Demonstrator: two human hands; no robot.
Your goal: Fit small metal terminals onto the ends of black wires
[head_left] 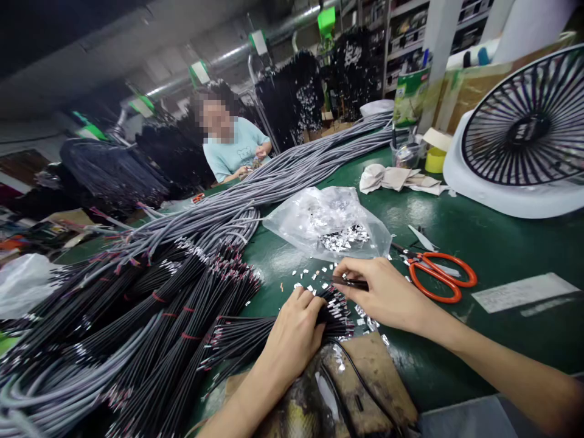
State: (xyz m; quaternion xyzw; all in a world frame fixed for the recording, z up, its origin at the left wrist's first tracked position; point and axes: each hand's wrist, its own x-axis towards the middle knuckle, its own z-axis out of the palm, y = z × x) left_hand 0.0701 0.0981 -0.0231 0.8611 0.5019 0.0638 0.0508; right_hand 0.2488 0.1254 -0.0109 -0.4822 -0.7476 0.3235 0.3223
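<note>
My left hand (296, 331) is closed, with bent fingers, on black cables (255, 331) whose ends carry small silvery pieces. A pair of dark tweezers (353, 283) is pinched in my right hand (376, 292), its tips close to the left fingertips. Beside the tips, the silver-wrapped cable ends (338, 307) lie in a cluster. Loose silvery foil pieces (312, 277) are scattered on the green table just beyond. What sits exactly between my left fingertips is too small to make out.
Behind my hands lies a clear plastic bag (314, 219) of foil pieces. Orange-handled scissors (440, 277) and a white fan (506, 194) stand to the right. Bundled black cables (182, 316) and long grey cables (292, 161) fill the left and back. Across the table sits a person (235, 152).
</note>
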